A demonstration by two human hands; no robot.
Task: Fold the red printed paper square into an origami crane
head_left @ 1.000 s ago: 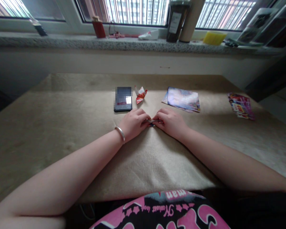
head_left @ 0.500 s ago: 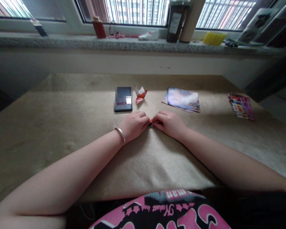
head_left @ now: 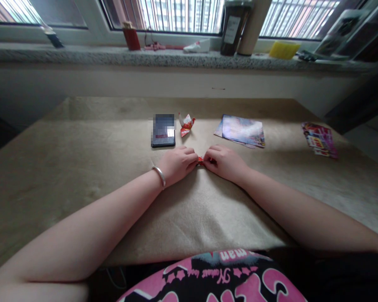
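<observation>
Both hands meet low over the middle of the table, pinching a small piece of folded red paper (head_left: 200, 161) between them. My left hand (head_left: 178, 163), a silver bangle at its wrist, grips the paper's left end with fingers pressed together. On the right end, the thumb and fingertips of my right hand (head_left: 225, 160) are closed. Most of the paper is hidden by the fingers, so its full shape cannot be made out. Just beyond the hands lies a folded red and white paper bird (head_left: 187, 125).
A dark phone-like device (head_left: 164, 131), its screen blurred, lies behind my left hand. Glossy picture sheets (head_left: 243, 130) are stacked behind my right hand, with colourful cards (head_left: 320, 139) farther right. Jars and small items line the stone windowsill (head_left: 176, 58) beyond the table (head_left: 91, 167).
My right hand has shifted slightly, and a little more of the red paper shows between the fingertips. Other things on the table stay where they were.
</observation>
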